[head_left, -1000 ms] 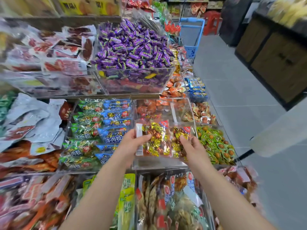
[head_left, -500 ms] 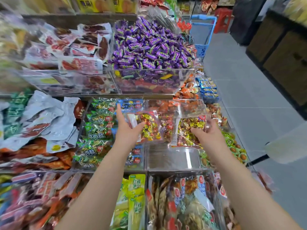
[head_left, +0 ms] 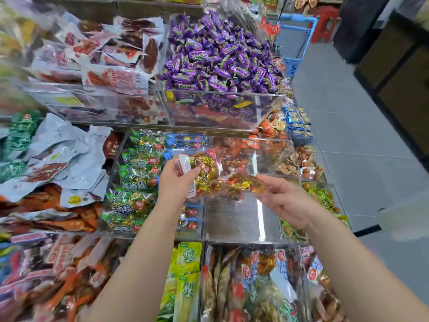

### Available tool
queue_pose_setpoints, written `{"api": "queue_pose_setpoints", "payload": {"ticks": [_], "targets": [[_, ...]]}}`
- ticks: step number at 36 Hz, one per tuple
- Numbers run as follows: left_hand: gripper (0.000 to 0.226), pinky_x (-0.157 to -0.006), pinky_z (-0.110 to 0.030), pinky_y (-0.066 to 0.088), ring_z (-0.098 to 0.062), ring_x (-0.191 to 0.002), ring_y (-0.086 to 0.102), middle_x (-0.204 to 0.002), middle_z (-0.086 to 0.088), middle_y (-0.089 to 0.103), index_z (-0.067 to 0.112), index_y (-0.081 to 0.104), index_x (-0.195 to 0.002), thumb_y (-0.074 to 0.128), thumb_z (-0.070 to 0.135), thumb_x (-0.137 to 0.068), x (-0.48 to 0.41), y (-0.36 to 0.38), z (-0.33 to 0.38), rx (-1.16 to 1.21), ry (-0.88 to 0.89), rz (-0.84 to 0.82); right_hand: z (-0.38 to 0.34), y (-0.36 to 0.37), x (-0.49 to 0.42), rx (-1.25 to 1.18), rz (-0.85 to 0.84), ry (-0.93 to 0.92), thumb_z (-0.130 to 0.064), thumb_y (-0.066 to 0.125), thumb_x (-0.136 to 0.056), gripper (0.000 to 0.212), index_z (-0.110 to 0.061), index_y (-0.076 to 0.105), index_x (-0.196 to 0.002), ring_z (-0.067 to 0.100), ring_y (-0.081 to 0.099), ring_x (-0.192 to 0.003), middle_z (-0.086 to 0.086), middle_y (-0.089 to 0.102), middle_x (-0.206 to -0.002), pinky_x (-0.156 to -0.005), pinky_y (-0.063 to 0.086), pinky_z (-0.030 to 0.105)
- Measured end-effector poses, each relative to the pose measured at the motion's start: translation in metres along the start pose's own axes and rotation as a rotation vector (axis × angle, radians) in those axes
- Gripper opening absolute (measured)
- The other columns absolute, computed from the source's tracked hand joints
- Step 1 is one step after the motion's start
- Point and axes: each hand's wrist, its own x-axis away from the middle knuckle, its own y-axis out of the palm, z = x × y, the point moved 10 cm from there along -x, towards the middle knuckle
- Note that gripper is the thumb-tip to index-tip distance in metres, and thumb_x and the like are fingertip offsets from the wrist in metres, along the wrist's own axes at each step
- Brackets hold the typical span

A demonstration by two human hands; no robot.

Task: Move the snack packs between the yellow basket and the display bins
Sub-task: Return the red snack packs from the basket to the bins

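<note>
Lowered now, the right hand (head_left: 286,202) pinches a clear gold-and-red snack pack (head_left: 241,185) above the transparent acrylic bin (head_left: 232,219); the left hand (head_left: 173,182) grips a second pack (head_left: 202,167).

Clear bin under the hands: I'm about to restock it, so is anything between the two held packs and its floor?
Nothing visible does. The left hand grips one snack pack and the right hand holds the other pack, both above the clear bin, whose top is open and whose floor beneath them is bare.
</note>
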Motion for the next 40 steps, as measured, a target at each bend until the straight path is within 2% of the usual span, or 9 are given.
{"api": "queue_pose_setpoints", "payload": {"ticks": [8, 11, 15, 19, 24, 27, 31, 36, 40], "targets": [[0.025, -0.068, -0.026, 0.050, -0.008, -0.084, 0.064, -0.094, 0.006, 0.068, 0.035, 0.054, -0.089, 0.073, 0.019, -0.083, -0.015, 0.002, 0.015, -0.077, 0.092, 0.021, -0.003, -0.054, -0.029, 0.715, 0.461, -0.118, -0.032, 0.077, -0.077, 0.022, -0.026, 0.071, -0.097, 0.013, 0.062, -0.085, 0.000, 0.068, -0.100, -0.071, 0.051, 0.026], [0.023, -0.066, -0.023, 0.047, -0.008, -0.085, 0.064, -0.094, 0.005, 0.068, 0.030, 0.056, -0.096, 0.072, 0.019, -0.084, -0.023, 0.001, 0.010, -0.083, 0.066, 0.025, 0.003, -0.059, -0.056, 0.969, 0.472, -0.030, -0.041, 0.075, -0.077, 0.032, -0.026, 0.069, -0.105, 0.025, 0.043, -0.120, 0.009, 0.044, -0.125, -0.105, 0.035, 0.032], [0.024, -0.061, -0.016, 0.049, -0.002, -0.077, 0.066, -0.092, 0.004, 0.068, 0.025, 0.056, -0.098, 0.073, 0.019, -0.083, -0.033, -0.001, 0.002, -0.106, 0.053, 0.041, 0.018, -0.033, -0.094, 1.225, 0.251, 0.110, -0.049, 0.063, -0.085, 0.055, -0.016, 0.058, -0.128, 0.029, 0.030, -0.133, 0.013, 0.043, -0.137, -0.107, 0.027, 0.029], [0.024, -0.058, -0.013, 0.047, 0.006, -0.067, 0.063, -0.085, 0.007, 0.068, 0.025, 0.054, -0.092, 0.075, 0.018, -0.082, -0.038, 0.004, -0.006, -0.149, 0.052, -0.002, 0.025, -0.020, -0.127, 1.189, 0.247, 0.082, -0.030, 0.062, -0.090, 0.027, -0.009, 0.060, -0.108, 0.029, 0.046, -0.116, 0.010, 0.054, -0.097, -0.078, 0.035, 0.023], [0.028, -0.061, -0.015, 0.046, 0.000, -0.077, 0.064, -0.089, 0.009, 0.067, 0.022, 0.054, -0.101, 0.075, 0.022, -0.082, -0.044, 0.003, -0.013, -0.169, 0.029, -0.035, 0.041, -0.039, -0.146, 0.626, 0.490, -0.074, -0.009, 0.059, -0.090, 0.018, -0.010, 0.047, -0.104, 0.020, 0.059, -0.080, 0.006, 0.054, -0.095, -0.057, 0.049, 0.015], [0.024, -0.056, -0.014, 0.047, 0.003, -0.068, 0.063, -0.075, 0.014, 0.068, 0.024, 0.054, -0.094, 0.074, 0.021, -0.082, -0.046, 0.002, -0.015, -0.175, 0.049, -0.044, 0.056, -0.038, -0.147, 0.883, 0.437, -0.203, -0.025, 0.078, -0.075, 0.061, -0.023, 0.042, -0.125, 0.021, 0.045, -0.111, 0.007, 0.040, -0.123, -0.097, 0.043, 0.029], [0.021, -0.066, -0.029, 0.056, -0.010, -0.072, 0.066, -0.075, 0.009, 0.069, 0.023, 0.056, -0.093, 0.073, 0.016, -0.083, -0.048, 0.001, -0.019, -0.139, 0.054, -0.069, 0.086, -0.043, -0.148, 1.021, 0.431, -0.248, -0.029, 0.093, -0.050, 0.131, -0.031, 0.004, -0.147, 0.027, 0.032, -0.129, 0.007, 0.007, -0.146, -0.113, 0.029, 0.037], [0.022, -0.068, -0.030, 0.057, -0.010, -0.076, 0.068, -0.080, 0.009, 0.070, 0.026, 0.057, -0.096, 0.073, 0.017, -0.083, -0.050, 0.000, -0.024, -0.121, 0.037, -0.092, 0.089, -0.042, -0.165, 0.830, 0.408, -0.308, -0.014, 0.085, -0.060, 0.125, -0.037, -0.003, -0.146, 0.022, 0.042, -0.127, 0.000, 0.021, -0.148, -0.102, 0.043, 0.044], [0.024, -0.063, -0.022, 0.054, -0.009, -0.078, 0.068, -0.083, 0.008, 0.071, 0.025, 0.057, -0.099, 0.074, 0.017, -0.083, -0.052, -0.002, -0.027, -0.096, 0.030, -0.088, 0.063, -0.043, -0.169, 0.615, 0.509, -0.421, -0.005, 0.072, -0.069, 0.097, -0.064, 0.023, -0.127, -0.006, 0.050, -0.113, -0.044, 0.040, -0.119, -0.082, 0.045, 0.005]]}}
